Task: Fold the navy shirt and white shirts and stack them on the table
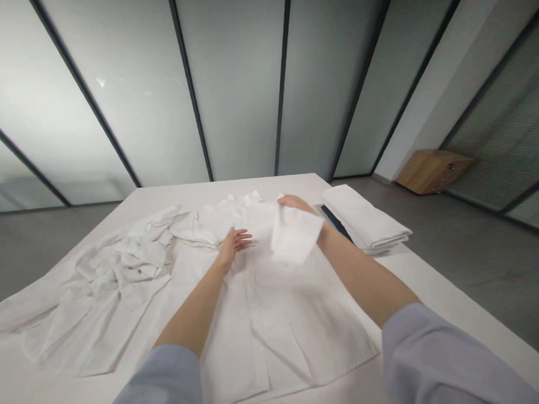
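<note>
- The person's right hand (297, 205) is closed on a flap of white cloth (296, 234), lifting it above the shirt (maybe a cuff, though it's hard to be sure from where I stand).
- The left hand (233, 246) is open, fingers spread, low over the chest of a white button-front shirt (259, 341).
- That shirt lies front up and fairly flat in the middle of a white table (287, 186), its front creased in soft folds.
- Left of it sits a crumpled heap of white fabric (106, 289), touching the shirt.
- At the table's right side rests a neat folded white stack (365, 218).
- A wooden box (433, 170) stands on the floor beyond.
</note>
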`<action>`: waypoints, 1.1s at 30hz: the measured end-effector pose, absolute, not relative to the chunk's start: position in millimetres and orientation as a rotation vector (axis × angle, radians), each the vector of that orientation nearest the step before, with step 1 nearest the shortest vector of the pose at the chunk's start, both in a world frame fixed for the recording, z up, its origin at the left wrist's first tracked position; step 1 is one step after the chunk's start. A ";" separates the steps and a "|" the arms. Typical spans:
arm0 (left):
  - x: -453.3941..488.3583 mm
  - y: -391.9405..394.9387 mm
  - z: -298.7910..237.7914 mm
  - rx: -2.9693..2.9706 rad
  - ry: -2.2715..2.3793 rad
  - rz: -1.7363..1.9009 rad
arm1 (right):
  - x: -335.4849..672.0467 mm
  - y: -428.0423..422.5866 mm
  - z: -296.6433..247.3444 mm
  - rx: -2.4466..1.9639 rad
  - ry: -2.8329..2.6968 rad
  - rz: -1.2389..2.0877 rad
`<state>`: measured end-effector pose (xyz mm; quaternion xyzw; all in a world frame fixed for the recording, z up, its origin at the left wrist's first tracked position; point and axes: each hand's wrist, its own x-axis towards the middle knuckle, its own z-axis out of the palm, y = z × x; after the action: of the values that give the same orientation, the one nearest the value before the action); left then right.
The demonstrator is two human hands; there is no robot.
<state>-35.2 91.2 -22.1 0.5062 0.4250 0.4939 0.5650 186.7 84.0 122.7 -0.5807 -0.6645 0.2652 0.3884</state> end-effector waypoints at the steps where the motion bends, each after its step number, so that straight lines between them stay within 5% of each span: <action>1: -37.3 90.2 -19.2 1.103 0.919 1.137 | 169.4 84.3 112.8 -1.409 -1.770 0.766; 5: -46.7 82.9 -8.9 0.978 0.812 1.033 | 142.0 86.2 68.9 -0.886 -2.202 1.271; 15: -40.0 79.9 -9.4 0.934 0.950 0.999 | 255.2 88.3 -14.2 -1.833 -1.864 0.152; 21: -34.1 80.7 9.7 0.869 0.796 1.289 | 255.5 79.1 -21.2 -2.139 -1.926 0.134; 33: -49.3 84.6 0.2 0.772 0.861 1.310 | 265.6 121.9 17.5 -2.147 -1.694 0.149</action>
<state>-49.3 84.6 0.2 0.3389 0.3776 0.5749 0.6420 265.6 121.9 17.5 -0.7680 -0.6061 0.0534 0.1998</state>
